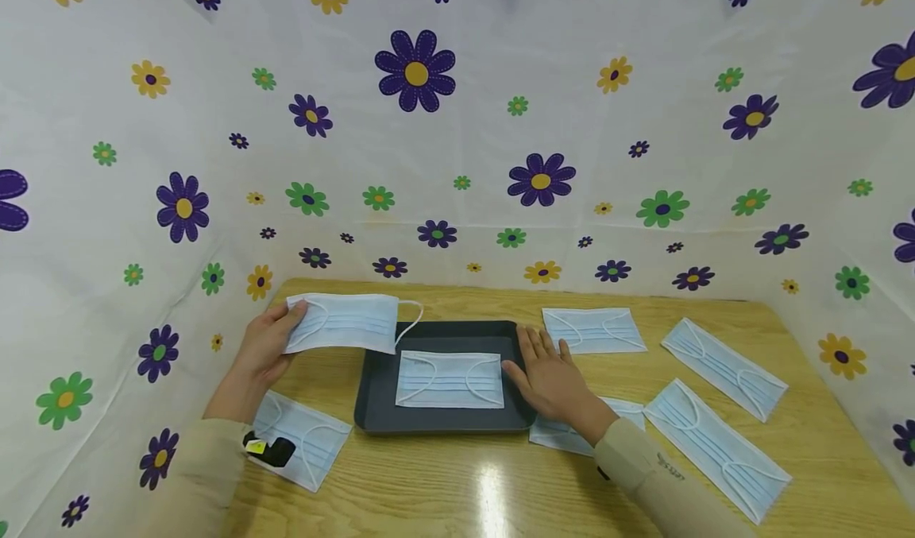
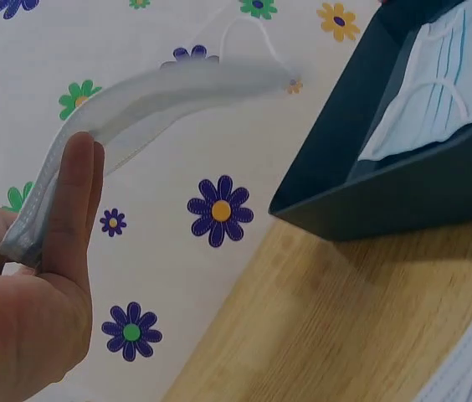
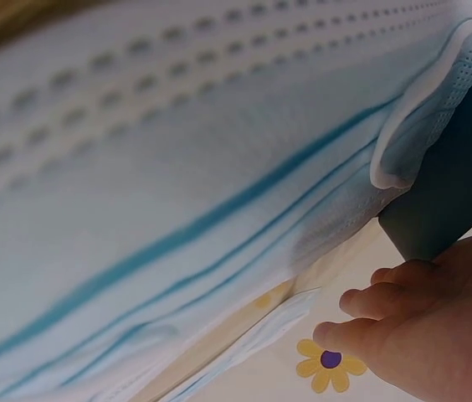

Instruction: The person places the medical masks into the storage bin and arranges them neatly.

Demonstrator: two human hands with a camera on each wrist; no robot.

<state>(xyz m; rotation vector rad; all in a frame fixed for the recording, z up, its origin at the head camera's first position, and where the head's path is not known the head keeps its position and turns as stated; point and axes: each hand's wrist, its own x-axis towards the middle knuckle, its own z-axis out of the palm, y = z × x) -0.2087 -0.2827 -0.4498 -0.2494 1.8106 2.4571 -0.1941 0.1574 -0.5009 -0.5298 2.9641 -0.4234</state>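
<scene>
My left hand pinches a light-blue face mask by its left end, thumb on top. The mask is held up over the tray's far-left corner, one ear loop dangling; the left wrist view shows it edge-on, bending away from the fingers. A dark grey tray stands in the middle of the table. Flat inside it lies another face mask, ear loops on top. My right hand, fingers extended, lies along the tray's right rim and holds nothing.
A face mask lies left of the tray, partly under my left forearm. Several more lie to the right: one behind my right hand, one partly beneath my wrist, and two slanted masks farther right. A flowered cloth encloses the table.
</scene>
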